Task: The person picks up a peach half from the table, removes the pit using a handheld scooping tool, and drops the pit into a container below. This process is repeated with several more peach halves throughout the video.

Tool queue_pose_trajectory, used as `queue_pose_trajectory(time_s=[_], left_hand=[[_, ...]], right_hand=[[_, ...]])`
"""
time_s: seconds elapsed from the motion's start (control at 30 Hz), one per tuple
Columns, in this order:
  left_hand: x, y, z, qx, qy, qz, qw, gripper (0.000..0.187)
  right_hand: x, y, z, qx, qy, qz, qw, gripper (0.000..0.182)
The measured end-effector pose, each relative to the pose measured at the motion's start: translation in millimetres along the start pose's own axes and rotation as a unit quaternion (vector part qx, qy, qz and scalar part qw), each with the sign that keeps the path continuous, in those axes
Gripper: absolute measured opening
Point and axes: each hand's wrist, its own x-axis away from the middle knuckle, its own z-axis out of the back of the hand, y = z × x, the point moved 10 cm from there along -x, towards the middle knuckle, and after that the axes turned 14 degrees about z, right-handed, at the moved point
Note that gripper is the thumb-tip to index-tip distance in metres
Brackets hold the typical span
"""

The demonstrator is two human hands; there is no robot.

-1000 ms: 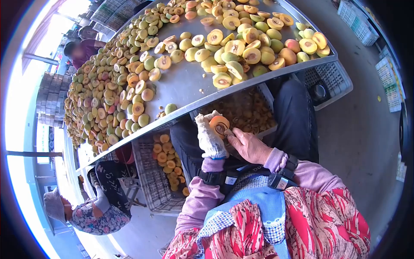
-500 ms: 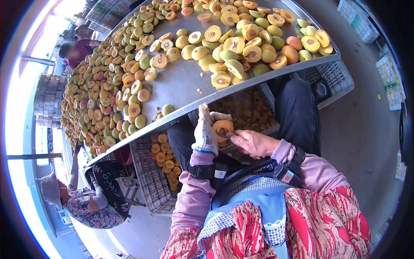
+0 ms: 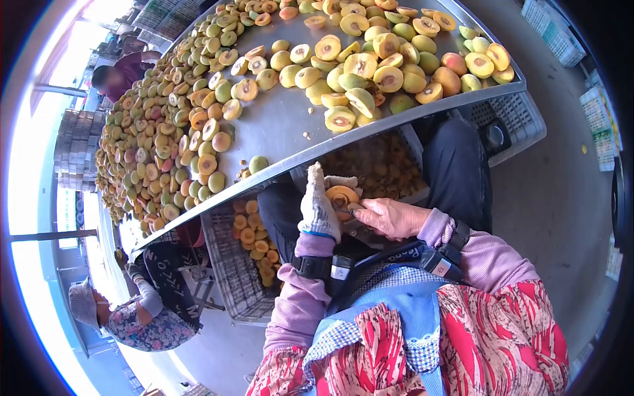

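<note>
My left hand (image 3: 321, 210), in a whitish knit glove, is closed around a halved peach (image 3: 341, 197). The cut orange face of the fruit points up, with a brown centre. My bare right hand (image 3: 391, 218) is pinched at the peach's right edge, thumb and fingers together; whatever it grips there is hidden. Both hands are in front of my lap, just below the table's near edge. Beneath them is a crate with brown pits and scraps (image 3: 376, 165).
A metal table (image 3: 277, 122) with a raised rim bears many halved peaches (image 3: 360, 66). A crate (image 3: 228, 290) of orange peach halves stands at lower left. Another grey crate (image 3: 518, 125) is under the right corner. Co-workers (image 3: 142, 323) are along the left side.
My hands stay on the halved peach with hardly any shift. The co-worker at lower left has drawn an arm back from the table edge. The view has moved slightly.
</note>
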Motion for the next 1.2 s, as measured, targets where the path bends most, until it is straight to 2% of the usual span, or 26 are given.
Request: queue_pose_trajectory(time_s=[0.07, 0.1, 0.13, 0.17, 0.2, 0.23, 0.27, 0.3, 0.37, 0.47, 0.53, 0.6, 0.67, 0.73, 0.8, 0.87, 0.9, 0.93, 1.0, 1.07, 1.13, 1.2], left_hand=[[-6, -3, -5, -0.026, -0.054, 0.011, 0.998, 0.063], [-7, -1, -7, 0.008, -0.099, -0.010, 0.995, 0.060], [-2, -6, -10, 0.008, -0.098, -0.009, 0.995, 0.060], [9, -1, -12, 0.080, -0.094, -0.053, 0.991, 0.059], [18, 2, -9, 0.152, -0.088, -0.097, 0.980, 0.057], [14, -8, -3, 0.147, -0.105, -0.086, 0.980, 0.056], [7, -18, 9, 0.150, -0.061, -0.071, 0.984, 0.056], [3, -25, 18, 0.158, -0.039, -0.064, 0.985, 0.056], [2, -29, 23, 0.164, -0.018, -0.055, 0.985, 0.056], [8, -22, 29, 0.127, 0.023, -0.092, 0.987, 0.056], [18, -5, 31, 0.058, 0.065, -0.167, 0.982, 0.055], [18, -1, 26, 0.040, 0.040, -0.163, 0.985, 0.057], [12, -25, 10, 0.103, -0.050, 0.004, 0.993, 0.059], [12, -27, 16, 0.093, -0.025, -0.011, 0.995, 0.061], [22, -1, 22, -0.108, 0.018, -0.197, 0.974, 0.059], [26, 5, 13, -0.126, 0.005, -0.204, 0.971, 0.057], [16, -8, 11, -0.008, -0.038, -0.116, 0.992, 0.057], [11, -23, 6, 0.109, -0.079, -0.026, 0.991, 0.056], [14, -21, -5, 0.118, -0.104, -0.023, 0.987, 0.055], [9, -26, -23, 0.138, -0.164, 0.022, 0.976, 0.054], [2, -24, -26, 0.121, -0.154, 0.018, 0.980, 0.054], [-6, -29, -35, 0.228, -0.192, 0.066, 0.952, 0.053]], right_hand=[[5, 0, -2, -0.043, 0.006, -0.032, 0.999, 0.042], [6, 4, -1, -0.043, 0.006, -0.032, 0.999, 0.042], [9, 17, -9, -0.135, -0.005, -0.062, 0.989, 0.040], [12, 23, -17, -0.224, -0.016, -0.091, 0.970, 0.040], [11, 22, -18, -0.222, -0.017, -0.090, 0.971, 0.040], [13, 22, -26, -0.258, -0.031, -0.102, 0.960, 0.040], [15, 22, -37, -0.296, -0.046, -0.114, 0.947, 0.041], [12, 29, -41, -0.276, -0.040, -0.112, 0.954, 0.040], [13, 28, -48, -0.293, -0.046, -0.122, 0.947, 0.039], [16, 26, -57, -0.327, -0.052, -0.152, 0.931, 0.038], [16, 23, -61, -0.365, -0.050, -0.159, 0.916, 0.038], [18, 21, -64, -0.396, -0.051, -0.161, 0.903, 0.038], [23, 18, -67, -0.388, -0.052, -0.161, 0.906, 0.037], [23, 23, -68, -0.415, -0.055, -0.161, 0.894, 0.037], [28, 21, -80, -0.497, -0.097, -0.168, 0.846, 0.038], [28, 20, -81, -0.515, -0.098, -0.155, 0.837, 0.039], [26, 18, -82, -0.551, -0.111, -0.133, 0.816, 0.038], [25, 13, -85, -0.587, -0.124, -0.110, 0.792, 0.038], [25, 14, -80, -0.580, -0.127, -0.093, 0.800, 0.038], [27, 11, -76, -0.608, -0.137, -0.070, 0.779, 0.038], [29, 10, -73, -0.614, -0.150, -0.051, 0.774, 0.040], [32, 2, -67, -0.637, -0.177, -0.022, 0.750, 0.041]])
